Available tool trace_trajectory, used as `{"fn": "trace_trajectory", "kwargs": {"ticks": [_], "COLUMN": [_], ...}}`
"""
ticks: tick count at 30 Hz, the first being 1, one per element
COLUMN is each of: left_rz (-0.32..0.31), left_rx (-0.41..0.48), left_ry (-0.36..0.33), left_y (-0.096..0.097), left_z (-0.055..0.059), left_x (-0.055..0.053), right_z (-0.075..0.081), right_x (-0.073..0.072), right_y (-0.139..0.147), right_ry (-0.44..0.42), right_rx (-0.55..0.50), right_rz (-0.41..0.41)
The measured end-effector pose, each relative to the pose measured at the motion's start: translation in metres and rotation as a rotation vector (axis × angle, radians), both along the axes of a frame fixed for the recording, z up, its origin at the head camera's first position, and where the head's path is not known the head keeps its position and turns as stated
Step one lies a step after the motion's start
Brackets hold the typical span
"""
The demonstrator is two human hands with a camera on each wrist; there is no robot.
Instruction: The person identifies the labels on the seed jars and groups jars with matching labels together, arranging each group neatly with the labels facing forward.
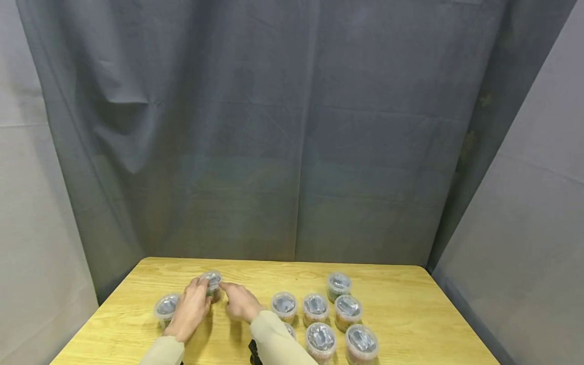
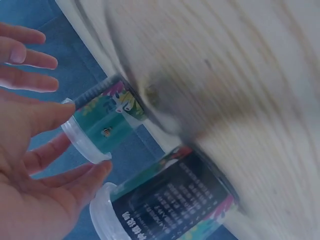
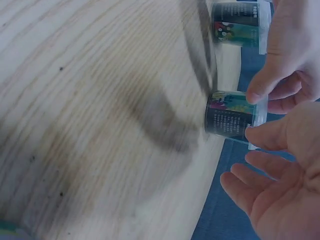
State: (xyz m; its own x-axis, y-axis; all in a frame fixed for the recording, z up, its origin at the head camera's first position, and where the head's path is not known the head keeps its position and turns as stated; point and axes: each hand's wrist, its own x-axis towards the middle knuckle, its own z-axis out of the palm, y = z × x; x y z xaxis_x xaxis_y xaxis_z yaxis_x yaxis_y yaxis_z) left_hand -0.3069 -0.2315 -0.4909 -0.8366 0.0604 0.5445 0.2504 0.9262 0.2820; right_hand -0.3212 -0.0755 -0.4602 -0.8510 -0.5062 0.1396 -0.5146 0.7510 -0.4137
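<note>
A small clear-lidded plastic tub [image 1: 212, 278] with a teal and black printed label is at the table's back left. My left hand [image 1: 193, 306] holds it by the rim of the lid, its thumb on one side and its fingers on the other, as the left wrist view shows. From the right, my right hand [image 1: 242, 301] reaches to the same tub. One digit touches by the lid, while the other fingers of that hand are loosely bent. Just left of my left hand stands a second tub [image 1: 167, 304], partly hidden by it.
To the right on the wooden table [image 1: 429, 324], several similar tubs stand upright in loose rows, including a rear tub [image 1: 339, 285] and a front tub [image 1: 362, 344]. My right sleeve [image 1: 278, 334] partly covers one of them. A grey curtain [image 1: 255, 152] hangs behind the table.
</note>
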Motion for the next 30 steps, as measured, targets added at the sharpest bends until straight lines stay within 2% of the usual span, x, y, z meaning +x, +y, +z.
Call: {"fn": "trace_trajectory", "kwargs": {"ticks": [6,12,15,19,22,27,30], "left_rz": [-0.004,-0.028,-0.045,-0.073,-0.072,-0.059,-0.065], "left_rx": [0.039,0.101,0.13,0.119,0.107,0.109,0.106], "left_ry": [-0.045,-0.085,-0.097,-0.101,-0.105,-0.058,0.024], "left_y": [0.001,0.001,0.001,0.004,0.007,0.014,0.019], "left_z": [-0.004,-0.003,-0.001,0.001,0.004,0.01,0.013], "left_x": [0.001,0.001,0.001,0.001,0.004,0.017,0.024], "right_z": [-0.007,-0.008,-0.007,-0.005,-0.003,0.004,0.009], "right_x": [-0.002,-0.002,-0.003,-0.002,0.001,0.008,0.015], "right_y": [0.001,0.001,0.003,0.01,0.014,0.018,0.023], "right_ry": [0.009,0.006,-0.016,-0.076,-0.107,-0.05,0.004], "right_rx": [-0.021,-0.043,-0.089,-0.168,-0.215,-0.297,-0.325], "right_rz": [0.002,-0.013,-0.018,-0.054,-0.069,-0.055,-0.068]}}
